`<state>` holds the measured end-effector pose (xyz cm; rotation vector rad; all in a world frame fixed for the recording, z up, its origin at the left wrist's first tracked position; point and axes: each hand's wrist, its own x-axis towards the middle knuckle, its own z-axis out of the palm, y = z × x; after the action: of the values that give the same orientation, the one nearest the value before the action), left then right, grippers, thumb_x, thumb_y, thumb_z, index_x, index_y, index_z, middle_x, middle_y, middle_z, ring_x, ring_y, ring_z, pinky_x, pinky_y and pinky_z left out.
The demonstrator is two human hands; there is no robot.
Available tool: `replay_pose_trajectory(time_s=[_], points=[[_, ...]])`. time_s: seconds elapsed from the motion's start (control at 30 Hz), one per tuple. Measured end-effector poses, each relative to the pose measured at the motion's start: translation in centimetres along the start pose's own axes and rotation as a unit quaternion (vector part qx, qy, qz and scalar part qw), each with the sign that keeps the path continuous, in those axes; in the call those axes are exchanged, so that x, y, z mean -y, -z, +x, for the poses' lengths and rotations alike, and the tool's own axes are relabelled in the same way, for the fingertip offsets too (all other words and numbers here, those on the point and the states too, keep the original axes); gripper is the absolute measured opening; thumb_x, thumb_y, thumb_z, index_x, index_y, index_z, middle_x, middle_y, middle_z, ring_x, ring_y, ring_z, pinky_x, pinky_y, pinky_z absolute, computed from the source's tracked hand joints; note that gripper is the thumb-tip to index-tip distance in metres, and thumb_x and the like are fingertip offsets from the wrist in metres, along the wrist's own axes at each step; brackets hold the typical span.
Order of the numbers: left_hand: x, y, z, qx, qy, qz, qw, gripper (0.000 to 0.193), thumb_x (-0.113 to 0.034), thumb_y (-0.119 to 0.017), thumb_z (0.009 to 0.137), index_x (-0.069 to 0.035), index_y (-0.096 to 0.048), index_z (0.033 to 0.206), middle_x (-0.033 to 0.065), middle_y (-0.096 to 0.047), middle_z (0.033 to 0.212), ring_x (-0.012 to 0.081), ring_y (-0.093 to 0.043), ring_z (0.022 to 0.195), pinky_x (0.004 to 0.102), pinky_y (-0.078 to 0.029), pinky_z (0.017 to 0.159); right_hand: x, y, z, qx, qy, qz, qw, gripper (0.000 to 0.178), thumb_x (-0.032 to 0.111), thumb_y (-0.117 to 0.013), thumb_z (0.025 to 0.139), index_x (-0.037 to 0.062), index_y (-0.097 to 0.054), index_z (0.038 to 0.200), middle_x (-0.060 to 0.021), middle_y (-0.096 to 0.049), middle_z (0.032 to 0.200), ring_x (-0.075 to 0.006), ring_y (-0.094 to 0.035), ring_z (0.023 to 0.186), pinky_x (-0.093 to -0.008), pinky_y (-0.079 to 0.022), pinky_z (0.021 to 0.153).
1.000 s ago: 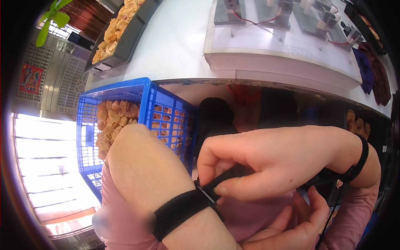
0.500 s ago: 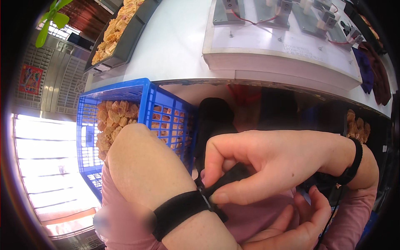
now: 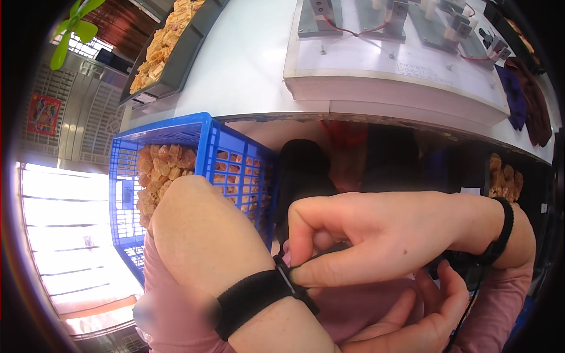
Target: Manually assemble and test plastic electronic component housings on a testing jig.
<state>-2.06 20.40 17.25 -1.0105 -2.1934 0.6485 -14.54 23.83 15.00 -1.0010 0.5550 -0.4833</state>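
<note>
A black strap (image 3: 253, 303) with a dark buckle goes round my left wrist. My right hand (image 3: 376, 238) reaches across from the right, closed, with thumb and forefinger pinched at the strap's buckle end. Low in the picture my left hand (image 3: 421, 323) is palm up, fingers loosely curled and apart, with nothing seen in it. A second black band (image 3: 502, 230) circles my right wrist, with a dark device and a thin cable beneath it, partly hidden.
To the left stands a blue plastic crate (image 3: 208, 138) of brownish-orange blocks. A grey tray (image 3: 170, 88) of yellowish pieces lies on the white table (image 3: 247, 65). Further right are a white box (image 3: 394, 88) with metal fixtures and red wires, and dark cloths (image 3: 529, 106).
My right hand has shifted slightly, and its thumb is closer to the buckle, covering more of the loose strap. My left hand has hardly moved.
</note>
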Motion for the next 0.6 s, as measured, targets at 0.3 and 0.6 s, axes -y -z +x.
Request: replay_pose_trajectory(time_s=[0.3, 0.6], points=[[0.0, -0.2, 0.3, -0.011, 0.001, 0.011, 1.000, 0.016, -0.006, -0.059, 0.079, 0.009, -0.062, 0.075, 0.0147, -0.062, 0.076, 0.0255, -0.065, 0.075, 0.0361, -0.058, 0.075, 1.3, -0.1, -0.1, 0.013, -0.050, -0.057, 0.997, 0.027, 0.027, -0.061, 0.091, 0.0014, -0.058, 0.100, -0.0050, -0.066, 0.090, -0.0122, -0.060, 0.083, -0.0244, -0.047, 0.075], [0.1, -0.3, -0.6, -0.013, 0.004, 0.025, 1.000, 0.016, -0.006, -0.059, 0.079, 0.009, -0.062, 0.075, 0.0145, -0.062, 0.075, 0.0254, -0.065, 0.074, 0.0360, -0.058, 0.075, -1.4, -0.5, 0.6, -0.034, 0.169, -0.051, 0.984, 0.032, 0.021, -0.066, 0.092, 0.0016, -0.057, 0.115, -0.0061, -0.064, 0.106, -0.0101, -0.061, 0.094, -0.0251, -0.050, 0.082]])
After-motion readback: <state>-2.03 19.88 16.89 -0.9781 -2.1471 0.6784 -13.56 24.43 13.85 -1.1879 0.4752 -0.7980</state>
